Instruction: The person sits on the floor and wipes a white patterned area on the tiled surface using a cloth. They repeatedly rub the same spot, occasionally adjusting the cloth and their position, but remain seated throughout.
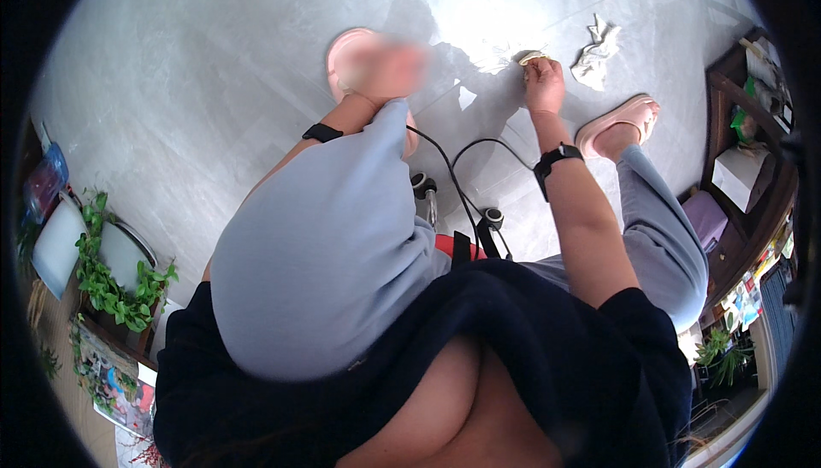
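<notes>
My right hand (546, 88) reaches down to the grey floor with bent fingers. It grips a small cream-coloured piece (533, 58), perhaps a folded cloth or sponge, partly hidden by the fingers. A crumpled white cloth (596, 56) lies on the floor to the right of that hand. Over the front of a pink slipper (340, 61) on my left foot, my left hand (388, 70) is blurred, so its fingers cannot be made out. Black bands circle both wrists.
Black cables (457, 179) run from the right wristband toward a red seat (458, 247) with casters between my legs. Another pink slipper (619, 123) is on my right foot. Dark wooden shelving (721, 99) stands at right; a leafy plant (122, 282) is at left.
</notes>
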{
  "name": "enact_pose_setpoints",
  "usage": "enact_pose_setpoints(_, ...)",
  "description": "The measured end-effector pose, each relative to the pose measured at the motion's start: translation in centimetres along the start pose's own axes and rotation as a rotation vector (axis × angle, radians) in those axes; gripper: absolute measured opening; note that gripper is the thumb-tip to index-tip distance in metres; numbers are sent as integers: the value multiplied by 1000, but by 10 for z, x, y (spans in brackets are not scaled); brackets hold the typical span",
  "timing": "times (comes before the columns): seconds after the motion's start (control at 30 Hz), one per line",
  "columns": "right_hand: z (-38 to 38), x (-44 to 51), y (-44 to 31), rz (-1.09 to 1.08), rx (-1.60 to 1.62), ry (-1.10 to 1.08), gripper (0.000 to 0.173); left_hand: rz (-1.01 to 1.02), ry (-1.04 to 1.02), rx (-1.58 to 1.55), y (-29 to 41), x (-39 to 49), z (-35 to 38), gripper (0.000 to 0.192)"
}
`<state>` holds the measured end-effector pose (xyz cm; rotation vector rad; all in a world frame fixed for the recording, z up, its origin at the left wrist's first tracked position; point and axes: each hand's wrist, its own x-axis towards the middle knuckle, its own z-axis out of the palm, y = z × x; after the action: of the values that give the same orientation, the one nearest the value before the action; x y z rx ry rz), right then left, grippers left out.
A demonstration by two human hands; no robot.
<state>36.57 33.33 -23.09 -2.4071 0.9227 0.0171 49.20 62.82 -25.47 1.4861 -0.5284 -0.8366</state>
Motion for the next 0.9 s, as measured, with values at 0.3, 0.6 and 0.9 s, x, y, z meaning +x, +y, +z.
enact_pose_setpoints(0.3,45,-22,-62,88,30,16,9,52,-59,961,12,7,-2,11)
enact_pose_setpoints(0.6,27,13,-98,644,1934,-679,20,28,116,702,41,7,-1,16)
enact_pose_setpoints(0.9,-39,104,-228,289,1849,-837,21,27,173,659,56,6,1,10)
